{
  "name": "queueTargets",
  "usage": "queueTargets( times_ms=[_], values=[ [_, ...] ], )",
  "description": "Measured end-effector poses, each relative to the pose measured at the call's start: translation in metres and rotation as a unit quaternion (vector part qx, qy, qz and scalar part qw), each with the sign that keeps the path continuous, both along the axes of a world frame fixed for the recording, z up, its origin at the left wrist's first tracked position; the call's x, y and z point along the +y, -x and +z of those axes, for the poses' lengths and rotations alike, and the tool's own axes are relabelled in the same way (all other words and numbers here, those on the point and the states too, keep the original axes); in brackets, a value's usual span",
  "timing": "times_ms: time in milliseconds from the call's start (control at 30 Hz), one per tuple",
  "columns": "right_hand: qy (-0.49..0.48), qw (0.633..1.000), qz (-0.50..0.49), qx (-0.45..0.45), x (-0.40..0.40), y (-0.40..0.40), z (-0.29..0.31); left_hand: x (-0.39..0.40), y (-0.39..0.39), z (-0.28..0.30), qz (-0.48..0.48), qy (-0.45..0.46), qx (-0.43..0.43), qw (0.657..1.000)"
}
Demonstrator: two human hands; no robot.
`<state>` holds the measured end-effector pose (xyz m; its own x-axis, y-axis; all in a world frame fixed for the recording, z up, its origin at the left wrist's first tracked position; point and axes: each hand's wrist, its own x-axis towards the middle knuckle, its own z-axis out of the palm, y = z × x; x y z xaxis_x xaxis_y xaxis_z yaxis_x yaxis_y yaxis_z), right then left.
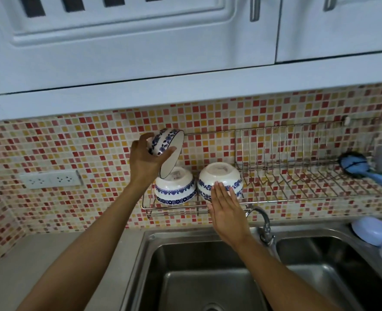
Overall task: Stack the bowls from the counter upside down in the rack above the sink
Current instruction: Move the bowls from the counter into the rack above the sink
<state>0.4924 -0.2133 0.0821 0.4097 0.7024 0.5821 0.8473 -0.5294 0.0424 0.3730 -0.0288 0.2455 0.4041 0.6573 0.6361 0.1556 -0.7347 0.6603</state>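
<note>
Two white bowls with blue flower bands stand upside down side by side at the left end of the wire rack point(286, 194) on the tiled wall: the left bowl point(176, 189) and the right bowl point(219, 177). My left hand point(145, 162) grips a third blue-patterned bowl point(169, 147), tilted on its side just above the left bowl, its rim almost touching that bowl's base. My right hand point(227, 209) is flat with fingers together, its fingertips resting against the right bowl's side.
A double steel sink point(199, 270) lies below the rack, with a tap point(264, 223) between the basins. A blue brush point(353, 164) lies on the rack's right part. Soap bars point(371, 230) sit at the sink's right. A wall socket point(51, 179) is at left; cabinets hang overhead.
</note>
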Motion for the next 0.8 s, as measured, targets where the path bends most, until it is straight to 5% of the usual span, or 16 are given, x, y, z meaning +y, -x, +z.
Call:
queueTargets(
  times_ms=[200, 400, 800],
  values=[
    [-0.002, 1.0, -0.002, -0.001, 0.001, 0.0, -0.002, 0.003, -0.006, -0.018, 0.001, -0.17, 0.094, 0.981],
    [-0.005, 1.0, -0.002, 0.011, 0.001, 0.0, -0.002, -0.004, -0.009, -0.045, 0.032, -0.323, 0.221, 0.92],
    [-0.025, 0.999, 0.003, 0.022, 0.002, 0.002, -0.002, 0.007, -0.014, -0.076, 0.017, -0.367, 0.304, 0.879]
  ],
)
